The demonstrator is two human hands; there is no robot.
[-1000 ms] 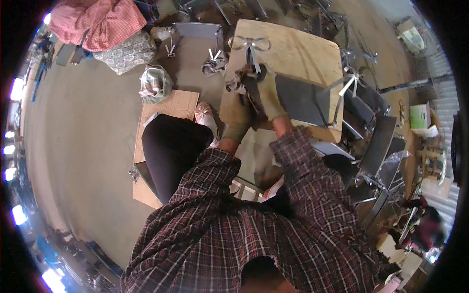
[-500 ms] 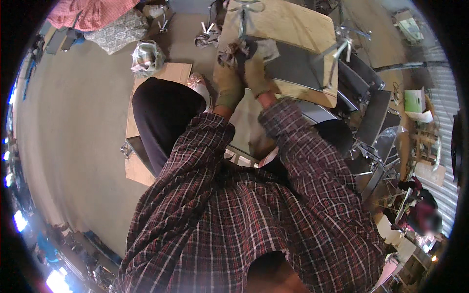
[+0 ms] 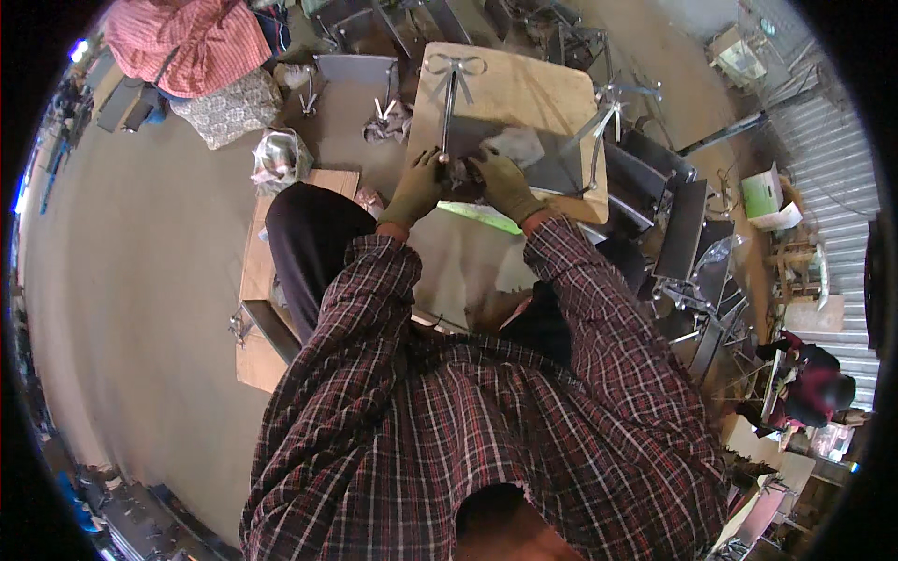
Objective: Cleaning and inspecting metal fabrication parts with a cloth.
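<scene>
A wooden board point(image 3: 561, 98) lies in front of me, bearing a dark grey panel with metal end frames. A metal bar point(image 3: 451, 112) with a looped end runs along its left side. My left hand point(image 3: 412, 190), in an olive glove, has its fingers curled round the near end of this bar. Gloved likewise, my right hand point(image 3: 508, 187) is closed on a dark rag point(image 3: 467, 180) at the panel's near edge, between the two hands. A whitish cloth point(image 3: 517, 146) rests on the panel beyond my right hand. The right fingertips are partly hidden.
Several grey panels with metal frames point(image 3: 681, 224) are piled at right. Another panel point(image 3: 355, 70) stands beyond the board, near a crumpled rag point(image 3: 388, 123). A plastic bag point(image 3: 281, 157) and a plywood sheet point(image 3: 257, 271) lie left. Another person point(image 3: 814, 383) is at far right.
My hands have moved apart; the left went from beside the rag to the bar's near end. The view has shifted, and a bright green strip now shows under the board's near edge.
</scene>
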